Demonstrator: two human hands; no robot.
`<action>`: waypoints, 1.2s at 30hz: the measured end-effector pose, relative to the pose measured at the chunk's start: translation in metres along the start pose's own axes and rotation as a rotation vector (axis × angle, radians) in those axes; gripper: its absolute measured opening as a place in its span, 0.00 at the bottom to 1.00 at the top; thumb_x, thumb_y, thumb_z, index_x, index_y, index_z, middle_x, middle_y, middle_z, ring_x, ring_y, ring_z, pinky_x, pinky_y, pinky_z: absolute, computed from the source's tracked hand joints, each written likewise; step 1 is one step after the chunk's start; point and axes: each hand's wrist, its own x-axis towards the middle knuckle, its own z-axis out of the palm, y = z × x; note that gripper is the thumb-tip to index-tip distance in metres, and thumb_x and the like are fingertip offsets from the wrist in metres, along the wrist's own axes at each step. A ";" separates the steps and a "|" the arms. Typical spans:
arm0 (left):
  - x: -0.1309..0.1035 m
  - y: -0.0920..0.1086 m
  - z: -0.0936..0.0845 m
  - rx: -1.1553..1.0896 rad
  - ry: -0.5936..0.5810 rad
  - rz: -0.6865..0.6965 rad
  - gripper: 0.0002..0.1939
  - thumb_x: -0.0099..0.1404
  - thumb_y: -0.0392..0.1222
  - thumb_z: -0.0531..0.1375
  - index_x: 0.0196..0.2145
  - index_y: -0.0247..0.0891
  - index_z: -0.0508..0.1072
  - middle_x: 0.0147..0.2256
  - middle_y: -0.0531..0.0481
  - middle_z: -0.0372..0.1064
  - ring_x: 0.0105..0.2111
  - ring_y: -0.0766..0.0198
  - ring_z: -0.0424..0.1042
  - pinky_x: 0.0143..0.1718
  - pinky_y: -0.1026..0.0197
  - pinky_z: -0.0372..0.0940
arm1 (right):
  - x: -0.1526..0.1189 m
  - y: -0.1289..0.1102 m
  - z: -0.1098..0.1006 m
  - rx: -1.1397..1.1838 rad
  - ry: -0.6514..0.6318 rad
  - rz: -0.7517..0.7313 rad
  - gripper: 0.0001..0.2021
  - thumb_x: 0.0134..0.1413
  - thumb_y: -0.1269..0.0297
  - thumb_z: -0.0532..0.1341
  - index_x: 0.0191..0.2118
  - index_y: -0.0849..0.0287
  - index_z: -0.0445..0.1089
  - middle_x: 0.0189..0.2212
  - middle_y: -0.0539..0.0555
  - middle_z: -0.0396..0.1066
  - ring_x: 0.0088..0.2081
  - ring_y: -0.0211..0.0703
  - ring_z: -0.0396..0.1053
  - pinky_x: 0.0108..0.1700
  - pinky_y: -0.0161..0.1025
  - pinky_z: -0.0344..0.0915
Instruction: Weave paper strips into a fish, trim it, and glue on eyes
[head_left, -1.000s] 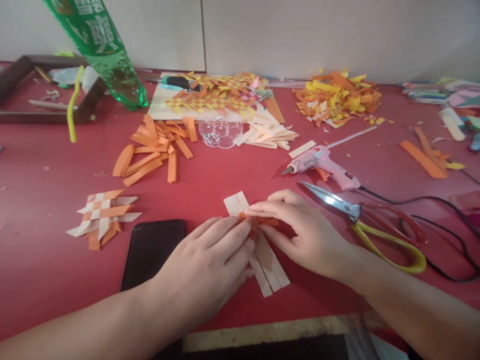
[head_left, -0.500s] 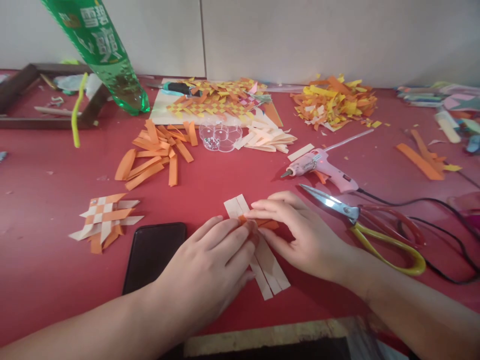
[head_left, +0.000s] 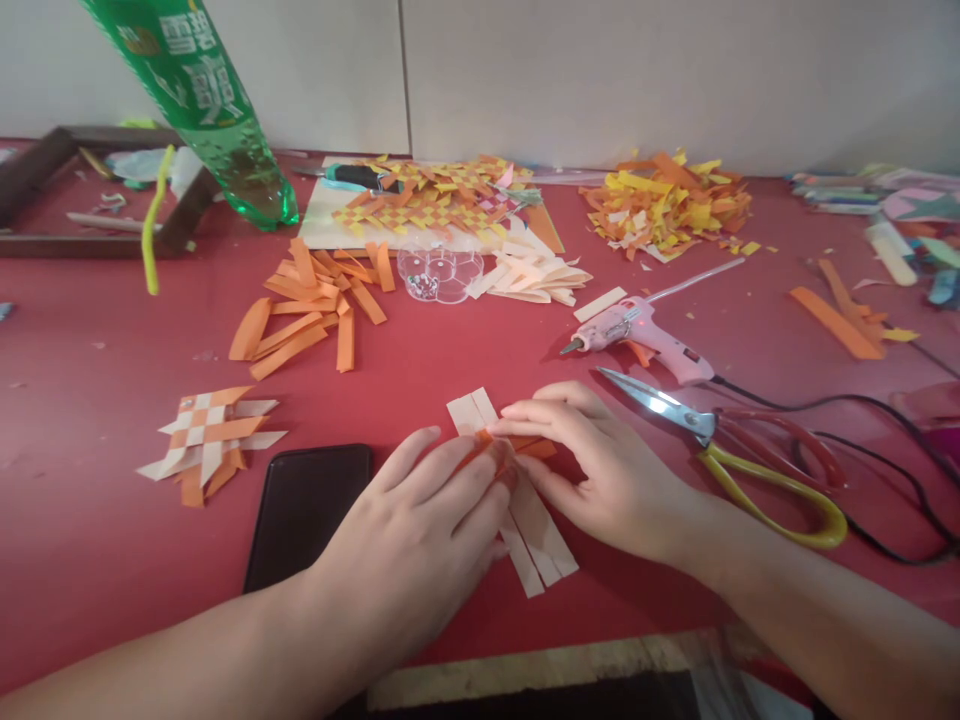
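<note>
Two cream paper strips lie side by side at a slant in front of me, with a narrow gap between them. An orange paper strip crosses them, mostly covered by my fingers. My left hand comes from the left, its fingertips closed on the orange strip at the crossing. From the other side, my right hand holds the same strip between thumb and fingers. The fingertips of both hands nearly meet there. To the left lies a woven orange-and-cream paper piece with loose ends.
A black phone lies beside my left hand. Scissors and a pink glue gun with its cord are at the right. Behind are orange strips, cream strips, a clear bead tray and a green bottle.
My left index finger has lifted and spread a little from the others. Both hands otherwise stay at the crossing, and the strips lie almost as before.
</note>
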 end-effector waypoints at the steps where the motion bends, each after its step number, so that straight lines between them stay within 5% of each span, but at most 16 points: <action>1: 0.000 0.000 0.000 -0.004 -0.007 -0.005 0.16 0.71 0.45 0.54 0.51 0.35 0.72 0.53 0.49 0.72 0.54 0.53 0.66 0.59 0.48 0.51 | 0.000 0.000 0.000 -0.007 0.021 -0.011 0.16 0.57 0.73 0.59 0.52 0.58 0.67 0.44 0.58 0.70 0.48 0.45 0.68 0.50 0.44 0.69; 6: 0.000 0.000 -0.001 -0.008 -0.025 -0.006 0.19 0.71 0.45 0.54 0.55 0.35 0.70 0.56 0.50 0.71 0.54 0.54 0.66 0.59 0.48 0.51 | 0.002 0.000 -0.001 -0.015 0.129 -0.063 0.13 0.57 0.73 0.60 0.48 0.57 0.66 0.42 0.55 0.72 0.46 0.43 0.69 0.48 0.41 0.69; 20: 0.002 -0.001 -0.003 -0.017 -0.108 -0.051 0.17 0.71 0.48 0.53 0.52 0.40 0.70 0.56 0.45 0.68 0.56 0.52 0.65 0.59 0.45 0.54 | 0.003 0.000 -0.004 -0.024 -0.018 -0.009 0.17 0.56 0.72 0.59 0.52 0.57 0.65 0.46 0.58 0.72 0.51 0.49 0.66 0.52 0.50 0.68; 36: 0.004 -0.001 -0.007 -0.021 -0.093 -0.074 0.15 0.70 0.48 0.53 0.49 0.40 0.71 0.54 0.42 0.68 0.54 0.47 0.64 0.56 0.41 0.60 | 0.002 -0.001 -0.003 0.023 -0.006 0.025 0.18 0.56 0.72 0.59 0.53 0.57 0.64 0.48 0.58 0.72 0.54 0.50 0.65 0.54 0.50 0.67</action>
